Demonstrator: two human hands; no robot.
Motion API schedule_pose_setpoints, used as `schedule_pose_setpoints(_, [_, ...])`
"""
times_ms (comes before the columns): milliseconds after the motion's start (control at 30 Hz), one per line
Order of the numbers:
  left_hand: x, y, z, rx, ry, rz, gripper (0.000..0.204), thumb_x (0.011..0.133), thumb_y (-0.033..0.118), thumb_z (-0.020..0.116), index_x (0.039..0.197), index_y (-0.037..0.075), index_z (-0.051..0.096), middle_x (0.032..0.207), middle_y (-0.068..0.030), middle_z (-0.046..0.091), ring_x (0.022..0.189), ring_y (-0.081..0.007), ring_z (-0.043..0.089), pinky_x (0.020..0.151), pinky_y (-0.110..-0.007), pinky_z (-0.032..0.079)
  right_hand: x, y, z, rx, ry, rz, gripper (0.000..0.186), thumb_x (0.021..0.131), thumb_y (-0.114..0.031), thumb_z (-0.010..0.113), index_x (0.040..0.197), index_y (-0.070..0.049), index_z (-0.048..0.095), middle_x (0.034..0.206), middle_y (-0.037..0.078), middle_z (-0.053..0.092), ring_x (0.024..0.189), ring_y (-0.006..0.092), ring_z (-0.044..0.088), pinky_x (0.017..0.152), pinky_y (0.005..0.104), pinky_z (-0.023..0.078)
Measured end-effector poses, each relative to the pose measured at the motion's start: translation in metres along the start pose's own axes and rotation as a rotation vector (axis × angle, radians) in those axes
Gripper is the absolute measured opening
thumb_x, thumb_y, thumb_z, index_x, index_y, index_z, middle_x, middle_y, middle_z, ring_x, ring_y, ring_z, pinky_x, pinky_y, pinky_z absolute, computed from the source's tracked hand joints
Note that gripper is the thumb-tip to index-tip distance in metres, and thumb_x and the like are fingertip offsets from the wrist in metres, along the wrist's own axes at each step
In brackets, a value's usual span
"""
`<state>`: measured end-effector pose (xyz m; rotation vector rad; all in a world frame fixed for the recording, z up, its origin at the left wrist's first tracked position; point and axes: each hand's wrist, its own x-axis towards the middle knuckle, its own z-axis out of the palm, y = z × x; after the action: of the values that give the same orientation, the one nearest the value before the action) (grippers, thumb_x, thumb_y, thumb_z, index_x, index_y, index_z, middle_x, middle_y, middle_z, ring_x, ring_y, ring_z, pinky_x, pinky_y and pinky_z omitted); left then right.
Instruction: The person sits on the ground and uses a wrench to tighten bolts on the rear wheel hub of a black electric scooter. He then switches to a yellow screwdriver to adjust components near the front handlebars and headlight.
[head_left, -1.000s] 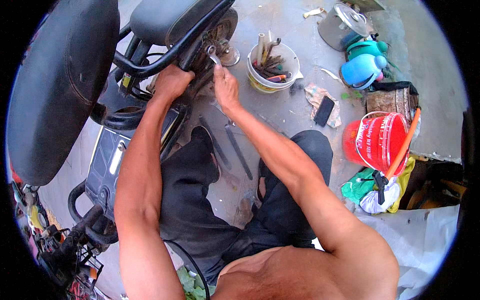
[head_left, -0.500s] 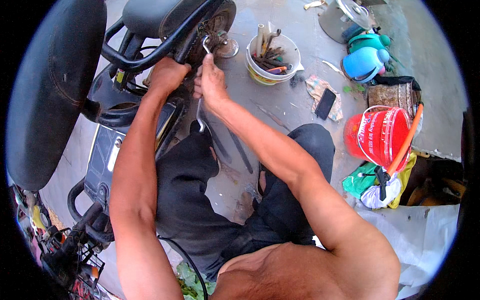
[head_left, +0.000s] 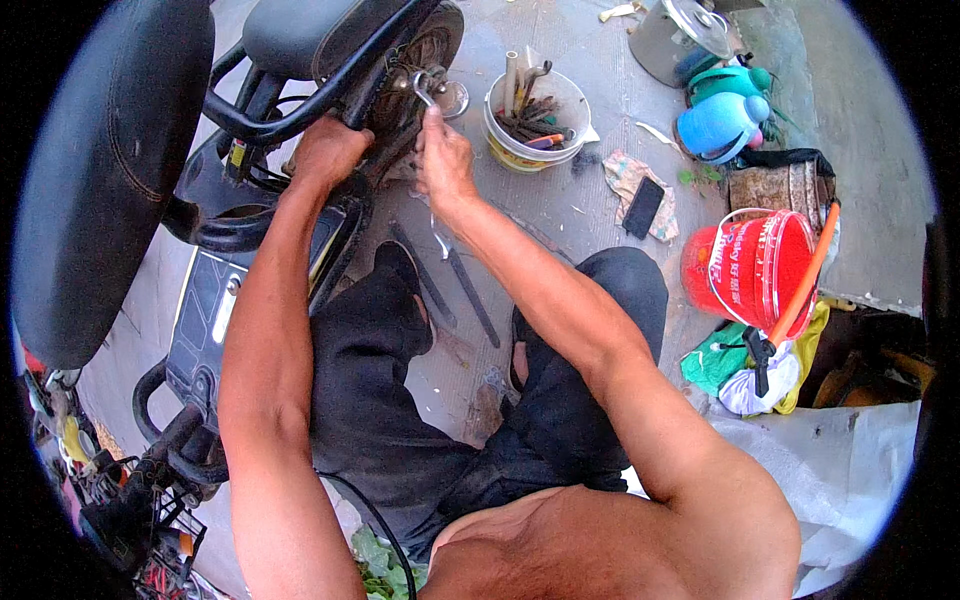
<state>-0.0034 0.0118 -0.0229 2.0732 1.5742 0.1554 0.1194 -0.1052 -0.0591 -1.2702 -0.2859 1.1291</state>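
In my right hand (head_left: 445, 160) is a metal wrench (head_left: 424, 90), its fingers closed around the shaft. The wrench's curved upper end is by the hub of the rear wheel (head_left: 437, 45) of a black electric scooter (head_left: 205, 295); I cannot tell whether it sits on a nut. Its lower end sticks out below my fist. My left hand (head_left: 333, 153) is closed at the scooter's side, just left of the wheel, and what its fingers grip is hidden. A round metal part (head_left: 454, 99) is beside the hub.
A white bucket of tools (head_left: 540, 152) stands right of the wheel. Two dark flat bars (head_left: 474, 300) lie between my feet. Farther right are a phone (head_left: 643, 207) on a cloth, a red bucket (head_left: 745, 265), a blue jug (head_left: 715, 128) and a metal pot (head_left: 675, 42).
My right hand has moved a little right with the wrench, and the wrench's lower end has swung right, off my knee. My left hand has hardly moved.
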Motion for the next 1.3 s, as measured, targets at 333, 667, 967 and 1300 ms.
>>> schedule_pose_setpoints(333, [0.0,-0.001,0.0,0.017,-0.029,-0.007,0.056,0.071,0.038,0.067,0.109,-0.004,0.067,0.11,-0.0289,0.065,0.109,-0.0391,0.062,0.094,-0.042,0.047,0.039,0.034,-0.012,-0.623,0.121,-0.59,0.06,0.097,-0.058,0.041,0.085,-0.002,0.056,0.068,0.019,0.058,0.065,0.0384,0.057,0.061,0.0461,0.044])
schedule_pose_setpoints(667, [-0.004,0.001,-0.001,0.009,0.0,0.002,0.053,0.072,0.037,0.067,0.107,-0.003,0.068,0.107,-0.0274,0.066,0.106,-0.0398,0.063,0.093,-0.043,0.048,0.068,0.015,-0.039,-0.908,-0.015,-0.762,0.045,0.097,-0.049,0.046,0.091,-0.005,0.058,0.084,0.024,0.064,0.082,0.0478,0.06,0.068,0.0521,0.048])
schedule_pose_setpoints(967, [-0.009,0.019,-0.011,0.004,-0.079,-0.03,0.051,0.072,0.036,0.067,0.107,-0.001,0.068,0.108,-0.027,0.066,0.107,-0.0386,0.063,0.094,-0.042,0.048,0.049,0.048,-0.008,-0.308,-0.053,-0.327,0.052,0.1,-0.053,0.041,0.076,-0.007,0.048,0.056,0.0,0.044,0.05,0.0126,0.046,0.045,0.0328,0.038])
schedule_pose_setpoints(1300, [-0.003,0.009,-0.006,0.017,-0.013,-0.044,0.052,0.071,0.032,0.068,0.11,-0.002,0.066,0.112,-0.0268,0.065,0.11,-0.0381,0.062,0.094,-0.042,0.047,-0.005,-0.032,0.024,0.613,-0.224,0.573,0.05,0.098,-0.059,0.039,0.081,-0.012,0.043,0.056,-0.005,0.026,0.045,0.009,0.025,0.042,0.0268,0.022])
